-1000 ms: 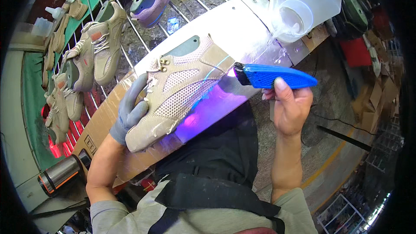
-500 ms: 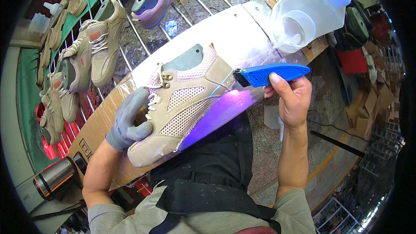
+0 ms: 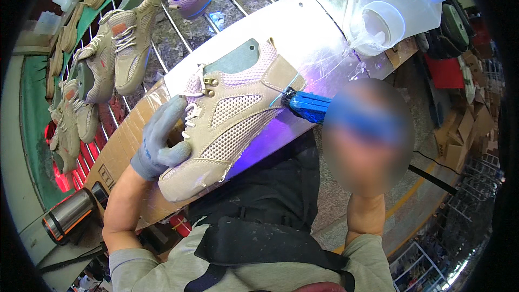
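Observation:
A beige mesh-sided sneaker (image 3: 232, 116) lies tilted on its side over a metal worktop, toe toward my lower left. A grey-green last (image 3: 236, 58) fills its collar. My left hand (image 3: 158, 143), in a grey glove, holds the laced side near the toe, thumb apart from the fingers. At the heel, the dark tip of a blue-handled brush (image 3: 312, 107) meets the side beside a thin light-blue line. My right hand (image 3: 368, 148) grips the other end of that handle; a blur covers its fingers. Purple light falls beneath the heel.
More beige shoes (image 3: 127, 48) on lasts rest on a metal-bar rack at left. A translucent jug (image 3: 397, 5) stands on the worktop (image 3: 281, 27) at upper right. Cardboard (image 3: 127, 157) covers its left part. A steel flask (image 3: 69, 219) lies at lower left.
The brush has turned, and its tip has come onto the heel side of the sneaker. My right hand has moved slightly lower and is blurred. The left hand keeps its hold.

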Action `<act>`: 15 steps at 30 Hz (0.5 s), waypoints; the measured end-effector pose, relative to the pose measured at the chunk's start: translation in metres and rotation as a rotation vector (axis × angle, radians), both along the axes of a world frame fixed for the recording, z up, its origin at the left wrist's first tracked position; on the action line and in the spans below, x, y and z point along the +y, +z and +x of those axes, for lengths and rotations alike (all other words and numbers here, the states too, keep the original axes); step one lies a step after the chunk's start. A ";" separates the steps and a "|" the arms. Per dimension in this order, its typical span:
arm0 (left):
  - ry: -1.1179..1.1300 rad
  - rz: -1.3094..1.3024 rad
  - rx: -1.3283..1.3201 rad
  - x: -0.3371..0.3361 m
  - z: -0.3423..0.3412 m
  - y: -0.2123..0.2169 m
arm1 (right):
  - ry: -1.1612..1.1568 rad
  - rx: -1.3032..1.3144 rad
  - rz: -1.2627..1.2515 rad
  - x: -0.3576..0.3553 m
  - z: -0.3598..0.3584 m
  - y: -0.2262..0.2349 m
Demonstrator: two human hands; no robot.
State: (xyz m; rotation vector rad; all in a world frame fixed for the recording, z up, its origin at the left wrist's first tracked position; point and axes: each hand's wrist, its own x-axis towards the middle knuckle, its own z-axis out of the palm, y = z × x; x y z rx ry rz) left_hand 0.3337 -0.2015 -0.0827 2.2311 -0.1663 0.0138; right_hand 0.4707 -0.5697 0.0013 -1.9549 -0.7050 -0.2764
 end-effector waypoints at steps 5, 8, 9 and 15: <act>0.006 0.051 -0.006 0.000 0.000 0.002 | 0.073 -0.135 0.015 0.002 -0.005 -0.006; 0.018 0.063 0.017 0.000 -0.001 0.005 | 0.098 -0.144 0.006 0.005 -0.011 -0.003; 0.042 -0.015 0.057 -0.003 -0.001 0.006 | 0.109 -0.151 -0.002 0.005 -0.012 -0.002; 0.046 -0.005 0.056 0.004 -0.005 -0.003 | 0.131 -0.223 0.005 0.002 -0.003 -0.005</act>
